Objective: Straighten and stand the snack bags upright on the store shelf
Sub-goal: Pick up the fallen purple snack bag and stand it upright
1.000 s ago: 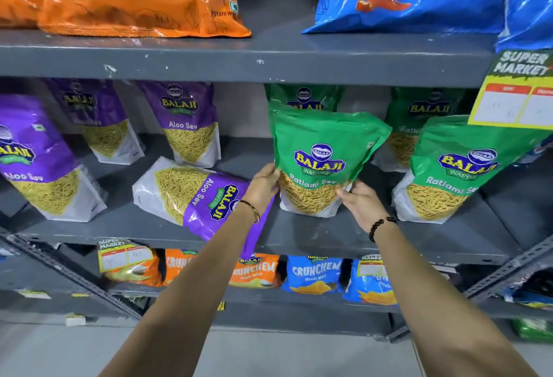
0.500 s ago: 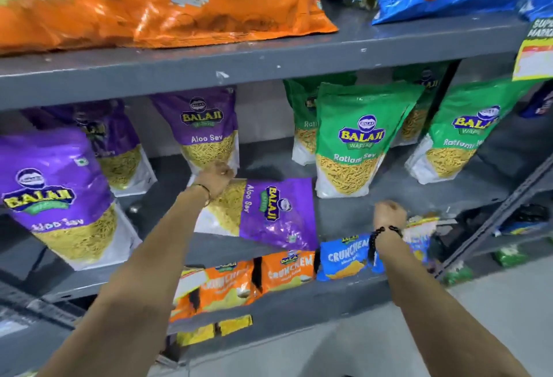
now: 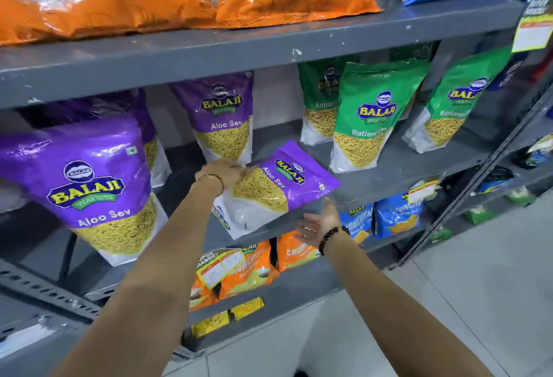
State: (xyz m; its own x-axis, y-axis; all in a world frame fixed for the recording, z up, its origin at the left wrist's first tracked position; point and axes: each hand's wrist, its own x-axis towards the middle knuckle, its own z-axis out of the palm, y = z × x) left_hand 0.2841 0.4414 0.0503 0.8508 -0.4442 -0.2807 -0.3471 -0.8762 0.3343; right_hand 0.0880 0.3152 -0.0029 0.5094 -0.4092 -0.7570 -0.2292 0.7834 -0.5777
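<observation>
Yellow price tags [image 3: 220, 267], grey floor [image 3: 478, 301]

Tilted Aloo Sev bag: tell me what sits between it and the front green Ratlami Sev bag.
Nothing. In the head view, only bare grey shelf separates the tilted Aloo Sev bag from the front green Ratlami Sev bag.

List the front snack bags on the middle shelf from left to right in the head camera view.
Big purple Aloo Sev bag standing upright → tipped purple Aloo Sev bag, lying on its side with the left hand on it → upright green Ratlami Sev bag → second green Ratlami Sev bag, leaning.
</observation>
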